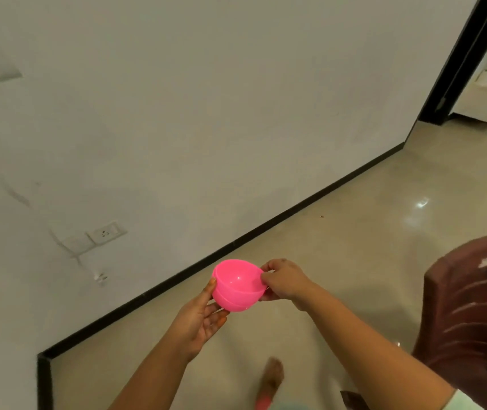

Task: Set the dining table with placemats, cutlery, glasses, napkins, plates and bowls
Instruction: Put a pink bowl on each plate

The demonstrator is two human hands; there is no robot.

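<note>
Left hand (199, 318) cradling, right hand (282, 280) pinching rim at three o'clock: pink bowl (238, 285) likely light, stiff, slippery plastic.

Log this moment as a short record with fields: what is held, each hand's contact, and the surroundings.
held item: pink bowls, seemingly two nested, in mid-air
left hand: supports the bowls from below and at the left side, fingers fairly straight
right hand: pinches the rim on the right
surroundings: white wall with socket, glossy floor, brown plastic chair at right
dining table: not in view
</note>
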